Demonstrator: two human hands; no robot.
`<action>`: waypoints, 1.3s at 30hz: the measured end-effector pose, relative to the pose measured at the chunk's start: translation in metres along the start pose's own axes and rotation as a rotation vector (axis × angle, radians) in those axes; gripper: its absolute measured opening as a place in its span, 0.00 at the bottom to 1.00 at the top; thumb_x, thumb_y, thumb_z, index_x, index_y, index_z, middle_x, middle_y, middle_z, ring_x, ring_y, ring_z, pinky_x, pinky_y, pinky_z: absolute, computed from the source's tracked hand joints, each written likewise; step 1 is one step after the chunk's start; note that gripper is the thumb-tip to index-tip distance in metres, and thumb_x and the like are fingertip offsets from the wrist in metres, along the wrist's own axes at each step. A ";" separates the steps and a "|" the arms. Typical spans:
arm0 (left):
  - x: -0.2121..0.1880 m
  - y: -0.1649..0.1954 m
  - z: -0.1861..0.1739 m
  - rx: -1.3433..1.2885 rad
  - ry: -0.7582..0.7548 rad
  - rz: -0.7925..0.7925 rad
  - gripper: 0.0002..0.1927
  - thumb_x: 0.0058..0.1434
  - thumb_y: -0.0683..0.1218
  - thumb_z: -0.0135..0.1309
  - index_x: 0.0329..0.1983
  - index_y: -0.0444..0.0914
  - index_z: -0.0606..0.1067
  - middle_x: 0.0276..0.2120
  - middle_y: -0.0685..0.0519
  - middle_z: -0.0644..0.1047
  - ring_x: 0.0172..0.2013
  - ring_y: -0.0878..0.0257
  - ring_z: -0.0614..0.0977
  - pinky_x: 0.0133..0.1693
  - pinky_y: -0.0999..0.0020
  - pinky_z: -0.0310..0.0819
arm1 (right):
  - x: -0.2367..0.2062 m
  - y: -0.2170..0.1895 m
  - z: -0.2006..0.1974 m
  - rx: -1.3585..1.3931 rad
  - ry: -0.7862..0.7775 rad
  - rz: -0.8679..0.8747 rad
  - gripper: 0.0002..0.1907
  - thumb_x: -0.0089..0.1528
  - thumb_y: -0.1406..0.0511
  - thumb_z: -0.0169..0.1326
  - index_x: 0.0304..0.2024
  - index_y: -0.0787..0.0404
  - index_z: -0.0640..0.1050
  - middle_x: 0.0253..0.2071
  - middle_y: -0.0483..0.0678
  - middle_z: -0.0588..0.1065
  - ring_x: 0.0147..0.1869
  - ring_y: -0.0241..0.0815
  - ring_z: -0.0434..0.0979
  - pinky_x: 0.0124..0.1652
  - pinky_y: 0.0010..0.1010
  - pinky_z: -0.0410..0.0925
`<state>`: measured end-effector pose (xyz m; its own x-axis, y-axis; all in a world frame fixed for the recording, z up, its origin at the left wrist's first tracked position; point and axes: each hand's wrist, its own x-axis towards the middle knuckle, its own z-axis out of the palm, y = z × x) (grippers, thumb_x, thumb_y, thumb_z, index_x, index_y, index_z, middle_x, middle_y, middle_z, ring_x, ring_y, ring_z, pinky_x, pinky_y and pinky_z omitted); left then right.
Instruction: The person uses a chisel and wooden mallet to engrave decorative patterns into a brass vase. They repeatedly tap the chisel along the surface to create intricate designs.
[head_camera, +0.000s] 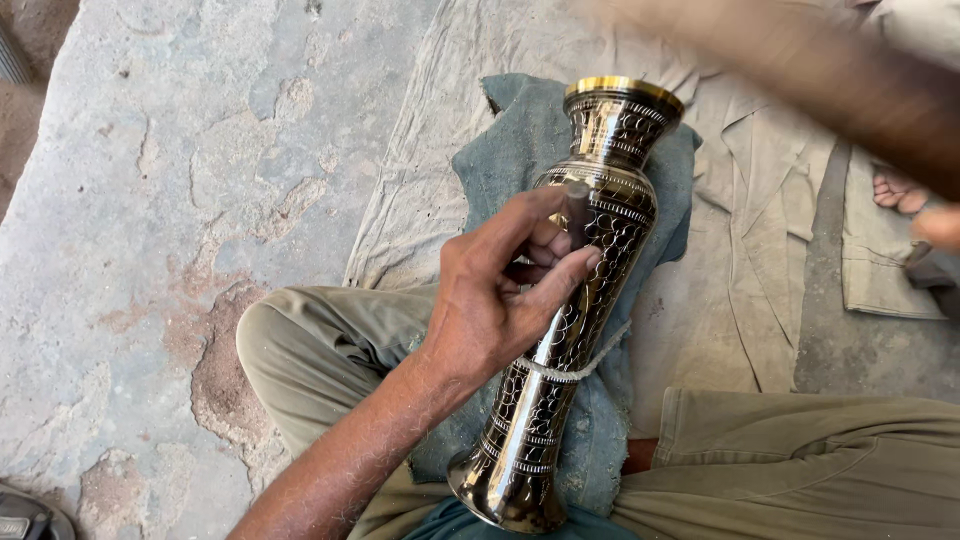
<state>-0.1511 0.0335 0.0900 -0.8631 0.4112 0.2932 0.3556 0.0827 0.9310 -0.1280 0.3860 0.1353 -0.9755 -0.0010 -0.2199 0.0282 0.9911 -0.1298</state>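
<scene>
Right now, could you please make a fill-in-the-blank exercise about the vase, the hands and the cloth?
1. The left hand presses a short dark ____ against the vase.
2. The vase lies on a ____ cloth.
3. The vase's rim is ____ in colour.
4. The right arm looks ____ in the picture.

Missing words: tool; blue-grey; gold; blurred

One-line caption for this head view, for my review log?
Left hand presses a short dark tool against an engraved metal vase lying on blue cloth; right arm blurred above.
</scene>
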 end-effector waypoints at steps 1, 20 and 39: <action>0.001 0.000 0.000 -0.009 -0.010 0.008 0.23 0.66 0.43 0.64 0.62 0.37 0.72 0.36 0.56 0.79 0.34 0.71 0.83 0.36 0.76 0.84 | -0.002 0.001 0.001 -0.003 -0.003 -0.004 0.20 0.60 0.65 0.62 0.52 0.68 0.74 0.36 0.57 0.76 0.34 0.48 0.79 0.36 0.39 0.76; 0.023 0.014 -0.002 0.222 -0.271 0.181 0.20 0.71 0.48 0.55 0.65 0.40 0.71 0.53 0.45 0.81 0.43 0.55 0.87 0.45 0.61 0.87 | -0.066 0.010 0.050 -0.010 -0.207 0.376 0.24 0.56 0.58 0.69 0.48 0.64 0.75 0.32 0.55 0.75 0.32 0.47 0.78 0.35 0.35 0.78; 0.075 0.014 0.000 0.348 -0.924 0.343 0.22 0.64 0.48 0.56 0.62 0.45 0.72 0.30 0.51 0.83 0.32 0.62 0.87 0.36 0.63 0.84 | -0.213 -0.081 0.155 0.541 0.326 0.576 0.18 0.54 0.69 0.69 0.44 0.65 0.78 0.30 0.52 0.79 0.35 0.40 0.85 0.41 0.35 0.78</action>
<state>-0.2110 0.0658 0.1249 -0.1384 0.9839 0.1131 0.7400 0.0268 0.6720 0.1110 0.2854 0.0427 -0.7887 0.6040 -0.1147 0.5583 0.6256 -0.5449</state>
